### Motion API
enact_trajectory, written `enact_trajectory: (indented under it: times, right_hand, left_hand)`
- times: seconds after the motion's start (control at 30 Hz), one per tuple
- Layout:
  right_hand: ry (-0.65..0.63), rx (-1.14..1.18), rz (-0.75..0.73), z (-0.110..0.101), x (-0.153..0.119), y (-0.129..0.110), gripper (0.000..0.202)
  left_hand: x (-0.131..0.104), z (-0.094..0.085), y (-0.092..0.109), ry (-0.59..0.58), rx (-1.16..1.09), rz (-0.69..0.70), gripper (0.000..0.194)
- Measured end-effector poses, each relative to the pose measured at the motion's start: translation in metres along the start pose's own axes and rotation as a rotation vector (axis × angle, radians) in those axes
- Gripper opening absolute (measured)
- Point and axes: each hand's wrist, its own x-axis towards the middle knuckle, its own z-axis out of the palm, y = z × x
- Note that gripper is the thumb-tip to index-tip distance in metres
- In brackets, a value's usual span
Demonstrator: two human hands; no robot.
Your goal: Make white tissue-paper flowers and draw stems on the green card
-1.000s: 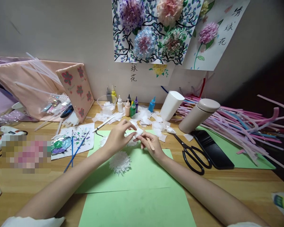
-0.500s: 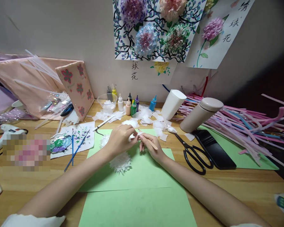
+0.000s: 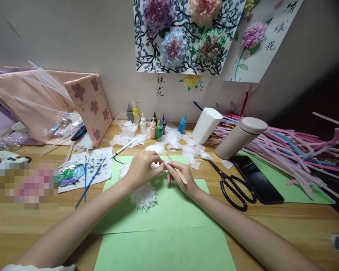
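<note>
Over the green paper (image 3: 164,248), my two hands meet fingertip to fingertip. My left hand (image 3: 143,167) is closed in a pinch on a small piece of white paper (image 3: 166,163). A thin wooden stick (image 3: 181,175) with a pointed far end slants through the fingers of my right hand (image 3: 186,180), which is closed around it. The stick's point is by the paper piece. Below my left wrist lies a ruffled white paper flower (image 3: 143,197). More white ruffled paper (image 3: 124,169) shows beyond that wrist, partly hidden by it.
White paper squares (image 3: 172,140) lie scattered before several paint bottles (image 3: 159,131). To the right are black-handled scissors (image 3: 233,188), a phone (image 3: 258,180), a tumbler (image 3: 237,139) and pipe cleaners (image 3: 293,150). Leftward, blue brushes (image 3: 90,182) rest near a paint palette (image 3: 70,173).
The wooden stick has tilted a little steeper in my right hand, its blunt end shifting slightly left and down. Both hands stay together; the whole view has shifted slightly.
</note>
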Motion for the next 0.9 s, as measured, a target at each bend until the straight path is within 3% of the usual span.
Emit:
enact_trajectory:
  times: [0.37, 0.47, 0.63, 0.83, 0.9]
  right_hand:
    - [0.054, -0.049, -0.034, 0.002, -0.003, 0.002, 0.032]
    - [0.093, -0.061, -0.049, 0.002, -0.002, 0.000, 0.031]
    - [0.273, -0.018, -0.026, 0.000, 0.001, 0.000, 0.032]
    - [0.178, -0.039, -0.048, 0.000, 0.003, 0.000, 0.024]
    - [0.163, -0.054, -0.033, 0.001, 0.003, -0.001, 0.025]
  left_hand:
    - [0.002, -0.002, -0.001, -0.034, 0.045, 0.082, 0.018]
    - [0.003, -0.006, -0.001, -0.030, -0.071, 0.001, 0.019]
    - [0.008, -0.010, -0.002, -0.038, -0.335, -0.182, 0.025]
    - [0.007, -0.005, -0.009, -0.160, -0.308, -0.274, 0.028]
    - [0.005, -0.003, -0.008, -0.112, -0.221, -0.242, 0.024]
